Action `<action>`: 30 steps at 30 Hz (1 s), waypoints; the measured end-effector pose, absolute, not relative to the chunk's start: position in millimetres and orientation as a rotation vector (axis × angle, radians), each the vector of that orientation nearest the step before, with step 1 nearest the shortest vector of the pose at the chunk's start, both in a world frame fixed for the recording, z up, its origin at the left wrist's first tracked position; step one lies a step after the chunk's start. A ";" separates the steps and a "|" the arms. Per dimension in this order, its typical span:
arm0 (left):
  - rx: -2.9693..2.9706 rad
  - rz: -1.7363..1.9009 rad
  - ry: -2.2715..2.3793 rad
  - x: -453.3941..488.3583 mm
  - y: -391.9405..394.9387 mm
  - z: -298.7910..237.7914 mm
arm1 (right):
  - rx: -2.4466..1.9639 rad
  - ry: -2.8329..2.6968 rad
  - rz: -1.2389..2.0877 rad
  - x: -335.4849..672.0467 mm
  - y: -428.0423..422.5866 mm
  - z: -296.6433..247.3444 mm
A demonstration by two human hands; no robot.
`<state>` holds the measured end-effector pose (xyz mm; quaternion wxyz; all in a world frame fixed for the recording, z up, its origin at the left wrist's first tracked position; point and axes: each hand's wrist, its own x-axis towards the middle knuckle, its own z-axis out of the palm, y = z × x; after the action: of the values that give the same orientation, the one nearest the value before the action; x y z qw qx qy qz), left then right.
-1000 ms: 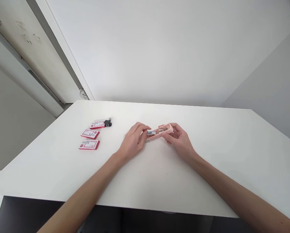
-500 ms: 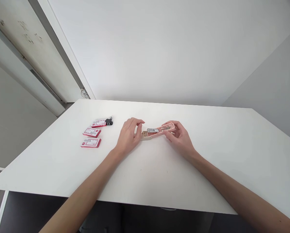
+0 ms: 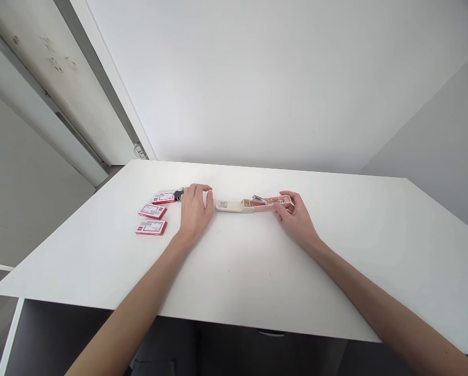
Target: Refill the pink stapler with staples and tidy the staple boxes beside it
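Gripping stapler (image 3: 236,207), opened out on table (image 3: 265,256), by pink end (image 3: 285,199) w/ R hand (image 3: 297,216); w/ L hand (image 3: 195,209) parted, empty, nr other end; best brace flat, clear of metal rail (image 3: 259,199)

The left hand (image 3: 194,214) curves its fingers (image 3: 195,189) toward its thumb (image 3: 209,201); well apart, the right hand (image 3: 297,222) pinches; both forearms (image 3: 145,292) slant inward.
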<state>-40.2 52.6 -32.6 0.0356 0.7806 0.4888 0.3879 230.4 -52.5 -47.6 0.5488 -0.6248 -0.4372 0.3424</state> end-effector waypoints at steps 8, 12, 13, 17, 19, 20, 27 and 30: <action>2.458 1.093 1.540 -48.6 44.3 -35.6 | -1.542 -1.184 0.749 232.4 -52.1 -44.4; 2.619 1.051 1.540 -73.0 23.9 -34.7 | -1.560 -1.216 0.731 233.5 -50.7 -44.7; 2.656 1.029 1.566 -82.2 18.5 -34.0 | -1.569 -1.225 0.718 233.5 -50.7 -45.1; 2.627 1.028 1.854 -122.1 -1.2 -30.2 | -1.581 -1.255 0.673 232.6 -51.2 -46.4; 2.547 1.028 2.034 -138.4 -10.2 -28.6 | -1.588 -1.264 0.668 232.3 -51.6 -46.5; 2.493 1.019 2.120 -144.8 -14.6 -28.1 | -1.594 -1.266 0.668 232.2 -51.7 -46.3; 2.207 0.858 2.219 -163.3 -36.6 -22.5 | -1.637 -1.281 0.688 229.4 -53.4 -41.1; 2.128 1.004 1.961 -159.0 -43.6 -14.5 | -1.643 -1.298 0.690 228.2 -54.3 -39.3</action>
<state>-159.0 -43.6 -14.5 0.0394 0.6942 0.6398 0.3275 228.2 -54.3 -39.3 0.4516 -0.6650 -0.5253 0.2791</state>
